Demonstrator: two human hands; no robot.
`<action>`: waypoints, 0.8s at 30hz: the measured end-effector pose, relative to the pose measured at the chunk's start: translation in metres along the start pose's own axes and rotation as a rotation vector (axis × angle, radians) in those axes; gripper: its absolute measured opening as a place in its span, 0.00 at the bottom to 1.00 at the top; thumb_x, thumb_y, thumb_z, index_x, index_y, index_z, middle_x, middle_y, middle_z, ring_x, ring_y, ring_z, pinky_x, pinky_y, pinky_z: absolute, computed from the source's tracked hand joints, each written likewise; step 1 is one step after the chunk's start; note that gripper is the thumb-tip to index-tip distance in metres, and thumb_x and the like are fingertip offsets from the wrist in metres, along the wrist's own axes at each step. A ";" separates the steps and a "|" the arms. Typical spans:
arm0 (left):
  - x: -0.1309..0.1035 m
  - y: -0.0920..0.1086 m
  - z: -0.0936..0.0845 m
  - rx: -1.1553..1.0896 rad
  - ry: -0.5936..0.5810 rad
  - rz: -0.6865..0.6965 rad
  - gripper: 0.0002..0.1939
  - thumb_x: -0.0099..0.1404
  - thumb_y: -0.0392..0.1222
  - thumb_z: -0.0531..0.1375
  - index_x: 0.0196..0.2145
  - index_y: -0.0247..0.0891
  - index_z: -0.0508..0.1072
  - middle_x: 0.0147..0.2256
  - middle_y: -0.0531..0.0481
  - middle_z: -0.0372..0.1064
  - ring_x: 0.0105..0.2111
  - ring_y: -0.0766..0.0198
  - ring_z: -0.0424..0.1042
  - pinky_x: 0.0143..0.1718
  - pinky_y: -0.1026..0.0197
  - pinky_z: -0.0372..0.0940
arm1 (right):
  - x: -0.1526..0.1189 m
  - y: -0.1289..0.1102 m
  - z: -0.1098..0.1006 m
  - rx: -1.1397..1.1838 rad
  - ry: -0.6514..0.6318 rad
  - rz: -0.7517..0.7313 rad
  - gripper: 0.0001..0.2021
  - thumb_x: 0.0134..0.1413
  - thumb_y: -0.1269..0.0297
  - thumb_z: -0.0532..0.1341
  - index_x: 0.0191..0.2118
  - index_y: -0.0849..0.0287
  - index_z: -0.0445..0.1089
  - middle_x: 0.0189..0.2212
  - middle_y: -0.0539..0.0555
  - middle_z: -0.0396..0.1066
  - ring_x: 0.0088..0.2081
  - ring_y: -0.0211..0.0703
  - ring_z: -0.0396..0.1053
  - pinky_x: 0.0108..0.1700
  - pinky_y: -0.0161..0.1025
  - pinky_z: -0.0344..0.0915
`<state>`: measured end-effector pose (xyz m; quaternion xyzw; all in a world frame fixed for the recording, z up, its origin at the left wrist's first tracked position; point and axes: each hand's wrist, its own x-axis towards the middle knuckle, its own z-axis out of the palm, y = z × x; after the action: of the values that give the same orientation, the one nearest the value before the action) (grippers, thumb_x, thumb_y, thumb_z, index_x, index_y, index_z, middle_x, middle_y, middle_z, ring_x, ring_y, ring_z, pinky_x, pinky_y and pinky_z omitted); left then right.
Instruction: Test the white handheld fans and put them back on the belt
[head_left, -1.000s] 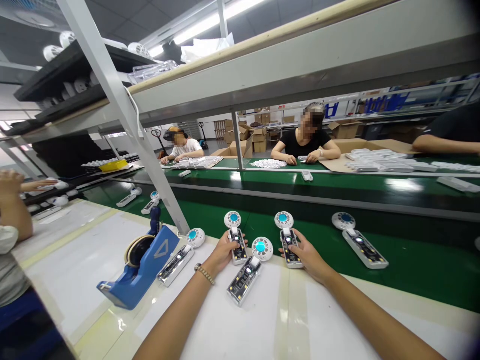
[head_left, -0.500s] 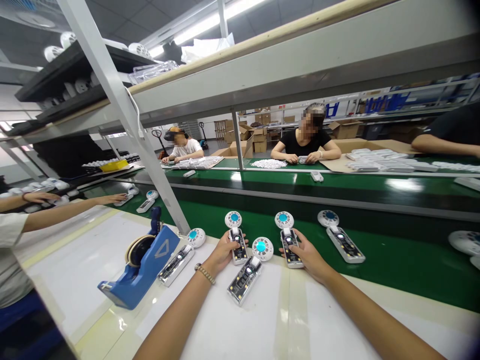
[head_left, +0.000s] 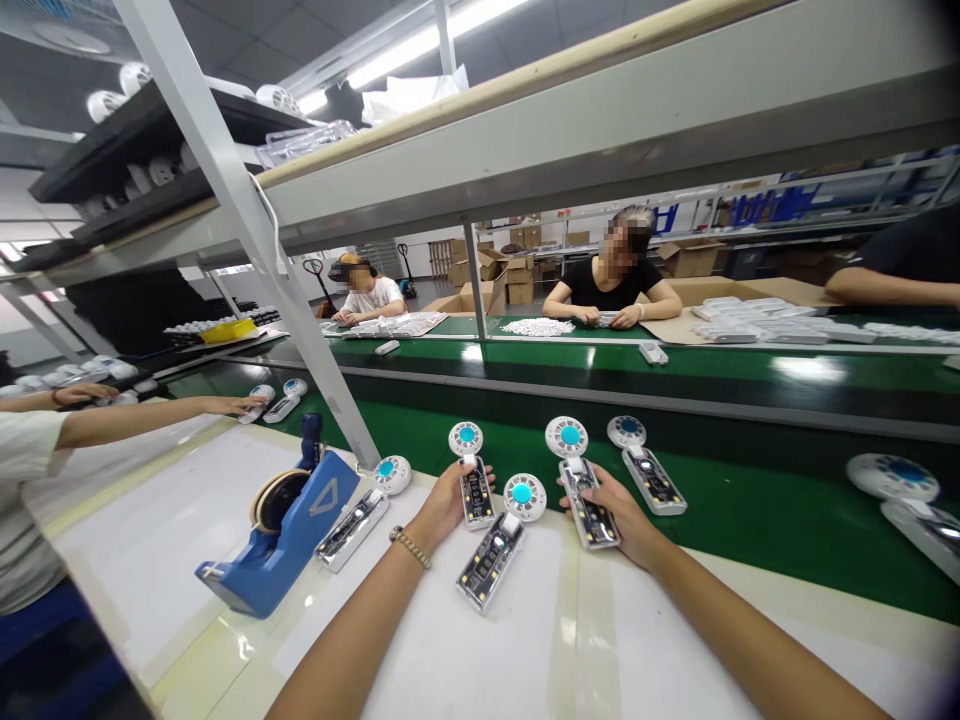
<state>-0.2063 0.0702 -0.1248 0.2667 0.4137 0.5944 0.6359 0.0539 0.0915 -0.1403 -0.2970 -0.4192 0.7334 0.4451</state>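
My left hand (head_left: 450,499) is closed on an electronic unit (head_left: 475,495) with an exposed black circuit board in a clear case and a round white vented head with a blue centre. In my right hand (head_left: 616,512) is a second unit of the same kind (head_left: 590,505), tilted, its round head pointing away from me. Between my hands a third unit (head_left: 490,563) lies on the white work surface (head_left: 525,655), touching neither hand. To the left of my left hand, another unit (head_left: 351,530) rests beside a blue tape dispenser (head_left: 279,535).
Several like units, one of them just past my right hand (head_left: 654,480), ride on the green belt (head_left: 750,500). A slanting metal post (head_left: 247,220) rises at left, and a shelf beam (head_left: 570,130) crosses overhead. A co-worker's arm (head_left: 150,418) reaches in from the left; other people sit opposite.
The unit in my right hand has tilted, its lower end swinging to the right. Units on the near belt have shifted left, those on the far belt right. My left hand is nearly unmoved.
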 end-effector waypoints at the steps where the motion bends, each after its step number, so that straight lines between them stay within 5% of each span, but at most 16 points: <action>1: 0.000 0.002 0.002 -0.034 0.047 -0.029 0.13 0.57 0.45 0.58 0.35 0.33 0.66 0.35 0.40 0.72 0.38 0.54 0.72 0.42 0.52 0.67 | -0.001 -0.001 0.001 0.007 -0.014 0.017 0.22 0.45 0.56 0.62 0.46 0.57 0.61 0.39 0.57 0.73 0.33 0.46 0.73 0.33 0.39 0.68; 5: -0.002 0.007 0.007 -0.089 0.173 -0.084 0.24 0.57 0.62 0.52 0.29 0.34 0.66 0.23 0.42 0.71 0.32 0.53 0.74 0.36 0.53 0.69 | -0.004 -0.011 0.001 0.073 -0.009 0.063 0.27 0.48 0.38 0.48 0.35 0.59 0.66 0.25 0.55 0.73 0.23 0.42 0.70 0.23 0.36 0.64; 9: -0.004 0.011 0.006 -0.039 0.151 -0.117 0.29 0.56 0.67 0.49 0.24 0.35 0.68 0.16 0.45 0.68 0.25 0.55 0.73 0.26 0.59 0.68 | 0.000 -0.028 -0.015 0.119 0.072 -0.021 0.31 0.45 0.33 0.44 0.31 0.58 0.66 0.21 0.56 0.71 0.25 0.47 0.71 0.26 0.39 0.66; 15: -0.002 0.008 0.005 0.081 0.095 -0.136 0.28 0.54 0.65 0.53 0.24 0.34 0.69 0.15 0.48 0.67 0.20 0.58 0.71 0.18 0.63 0.64 | 0.008 -0.052 -0.072 0.028 0.423 -0.216 0.33 0.44 0.31 0.42 0.30 0.58 0.64 0.23 0.58 0.72 0.29 0.51 0.72 0.28 0.42 0.68; 19: 0.011 0.008 0.006 0.177 0.188 -0.063 0.20 0.55 0.55 0.60 0.28 0.31 0.69 0.20 0.45 0.69 0.22 0.59 0.71 0.22 0.62 0.66 | 0.011 -0.052 -0.103 -0.326 0.773 -0.296 0.28 0.43 0.36 0.50 0.33 0.60 0.64 0.25 0.57 0.72 0.31 0.52 0.71 0.34 0.45 0.68; 21: 0.023 0.010 0.006 0.265 0.211 -0.011 0.18 0.56 0.53 0.60 0.30 0.31 0.70 0.23 0.44 0.70 0.23 0.60 0.72 0.25 0.61 0.67 | 0.012 -0.050 -0.109 -0.432 0.849 -0.309 0.23 0.37 0.45 0.61 0.33 0.61 0.65 0.27 0.58 0.71 0.35 0.55 0.70 0.40 0.49 0.66; 24: 0.043 0.017 0.005 0.444 0.205 0.096 0.18 0.56 0.51 0.61 0.34 0.32 0.69 0.27 0.45 0.71 0.26 0.62 0.72 0.27 0.62 0.67 | 0.012 -0.047 -0.103 -0.556 0.912 -0.371 0.23 0.35 0.56 0.64 0.39 0.63 0.64 0.38 0.63 0.69 0.47 0.61 0.63 0.51 0.54 0.57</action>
<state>-0.2131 0.1157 -0.1176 0.3578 0.5833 0.5424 0.4874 0.1508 0.1502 -0.1485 -0.6114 -0.4071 0.3024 0.6075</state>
